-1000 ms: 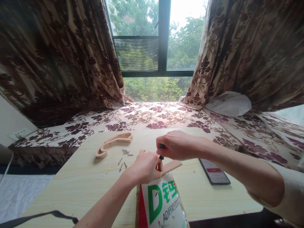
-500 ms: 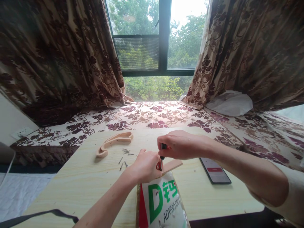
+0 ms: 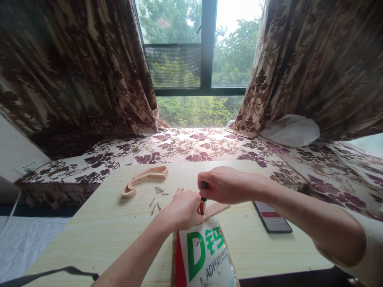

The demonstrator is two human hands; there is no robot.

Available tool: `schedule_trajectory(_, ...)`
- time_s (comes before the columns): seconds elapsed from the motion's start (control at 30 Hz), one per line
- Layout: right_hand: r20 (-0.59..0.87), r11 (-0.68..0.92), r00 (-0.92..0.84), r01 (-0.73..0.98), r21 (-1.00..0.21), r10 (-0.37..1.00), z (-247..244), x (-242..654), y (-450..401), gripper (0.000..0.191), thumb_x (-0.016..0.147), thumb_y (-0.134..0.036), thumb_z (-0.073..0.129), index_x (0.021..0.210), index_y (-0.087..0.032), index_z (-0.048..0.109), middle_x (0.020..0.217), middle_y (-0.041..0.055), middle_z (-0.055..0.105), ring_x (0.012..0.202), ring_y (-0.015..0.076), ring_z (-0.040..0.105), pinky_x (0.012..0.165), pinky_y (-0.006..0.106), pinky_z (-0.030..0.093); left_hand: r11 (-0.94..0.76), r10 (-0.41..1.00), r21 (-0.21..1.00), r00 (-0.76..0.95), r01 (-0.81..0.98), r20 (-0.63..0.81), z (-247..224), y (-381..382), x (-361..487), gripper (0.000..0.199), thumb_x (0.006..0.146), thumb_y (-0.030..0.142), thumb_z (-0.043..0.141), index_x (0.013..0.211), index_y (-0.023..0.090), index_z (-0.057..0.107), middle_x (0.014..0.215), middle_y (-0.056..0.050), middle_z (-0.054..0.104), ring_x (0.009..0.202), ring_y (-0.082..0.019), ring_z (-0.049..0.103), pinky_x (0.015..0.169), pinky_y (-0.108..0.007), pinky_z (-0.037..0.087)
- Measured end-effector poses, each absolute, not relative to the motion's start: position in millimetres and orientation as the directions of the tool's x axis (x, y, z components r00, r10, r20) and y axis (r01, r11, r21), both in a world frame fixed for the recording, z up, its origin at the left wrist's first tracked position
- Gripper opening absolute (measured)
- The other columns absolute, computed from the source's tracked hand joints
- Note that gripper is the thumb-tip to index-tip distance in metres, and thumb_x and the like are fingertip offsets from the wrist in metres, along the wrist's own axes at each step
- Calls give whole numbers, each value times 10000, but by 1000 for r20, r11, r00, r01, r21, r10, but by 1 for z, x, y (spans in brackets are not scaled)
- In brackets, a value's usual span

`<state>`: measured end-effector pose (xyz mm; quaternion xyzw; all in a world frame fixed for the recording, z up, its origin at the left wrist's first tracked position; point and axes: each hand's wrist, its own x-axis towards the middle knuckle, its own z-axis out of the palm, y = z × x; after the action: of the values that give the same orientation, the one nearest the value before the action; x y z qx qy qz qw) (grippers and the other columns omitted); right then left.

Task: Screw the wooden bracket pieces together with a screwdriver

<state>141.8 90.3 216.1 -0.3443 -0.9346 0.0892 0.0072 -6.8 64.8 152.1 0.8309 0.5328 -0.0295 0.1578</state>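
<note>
Your right hand (image 3: 226, 185), just right of the frame's centre, has its grip clenched around the black handle of a screwdriver (image 3: 204, 185), which stands nearly upright with its shaft pointing down. Your left hand (image 3: 186, 209), below the centre, has its grip closed on the left end of a flat wooden strip (image 3: 218, 209); the fingertips are partly hidden, as is the spot where the screwdriver's tip ends beside them. The strip's free end sticks out to the right, under your right wrist. Below it, at the bottom centre, lies a package (image 3: 209, 253) with green and black lettering and a red edge, touching the strip's near side. To the left of your left hand, some loose screws (image 3: 157, 191) lie scattered on the pale counter (image 3: 113, 239), and beyond them, left of centre, rests a curved wooden piece (image 3: 143, 178). A phone (image 3: 273, 218) lies right of centre, its screen lit, partly beneath your right forearm. Behind the counter, a flowered cloth (image 3: 185, 145) spreads below the window (image 3: 206, 59) at the top centre.
</note>
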Motion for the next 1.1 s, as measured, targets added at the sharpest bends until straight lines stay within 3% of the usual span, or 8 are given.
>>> schedule_trajectory(0.13, -65, 756, -767, 641, -135, 639, 224, 143, 88, 208, 809, -294, 496, 906, -181, 643, 755, 65, 668, 646, 157, 532, 529, 249, 297, -380, 877, 240, 431, 893, -212, 154, 63, -6, 67, 660, 158, 537, 635, 213, 565, 687, 29, 660, 718, -175, 582, 760, -329, 333)
schedule_trajectory(0.3, -88, 800, -819, 573, -178, 568, 228, 145, 87, 196, 793, -249, 517, 938, -214, 644, 759, 34, 664, 642, 134, 516, 536, 232, 299, -382, 877, 233, 430, 894, -212, 154, 63, -6, 71, 664, 181, 549, 596, 202, 545, 714, 3, 665, 742, -195, 578, 744, -337, 342)
schedule_trajectory(0.53, -53, 752, -763, 644, -138, 644, 220, 142, 89, 201, 794, -303, 509, 877, -184, 649, 719, 53, 658, 617, 146, 511, 520, 243, 288, -387, 870, 254, 442, 887, -219, 155, 63, -5, 95, 663, 145, 538, 666, 217, 599, 711, 31, 673, 725, -171, 587, 771, -334, 344)
schedule_trajectory(0.73, -79, 801, -820, 572, -178, 567, 226, 146, 89, 194, 791, -258, 510, 918, -216, 649, 764, 36, 671, 644, 135, 510, 546, 233, 305, -392, 872, 243, 442, 887, -211, 154, 63, -7, 54, 682, 203, 546, 652, 204, 590, 730, -2, 674, 742, -189, 587, 755, -336, 346)
schedule_trajectory(0.97, -48, 731, -744, 665, -150, 667, 219, 145, 89, 203, 807, -308, 520, 857, -173, 663, 721, 65, 668, 628, 151, 530, 527, 246, 294, -391, 877, 232, 437, 891, -200, 152, 64, -6, 87, 685, 179, 529, 610, 205, 564, 649, 13, 641, 666, -165, 552, 739, -339, 345)
schedule_trajectory(1.1, -98, 784, -809, 586, -206, 579, 224, 147, 88, 224, 806, -325, 534, 955, -208, 652, 778, 45, 673, 648, 140, 523, 541, 234, 303, -396, 882, 215, 435, 893, -182, 152, 63, -6, 91, 689, 208, 540, 599, 200, 539, 693, -10, 643, 714, -192, 556, 722, -344, 345)
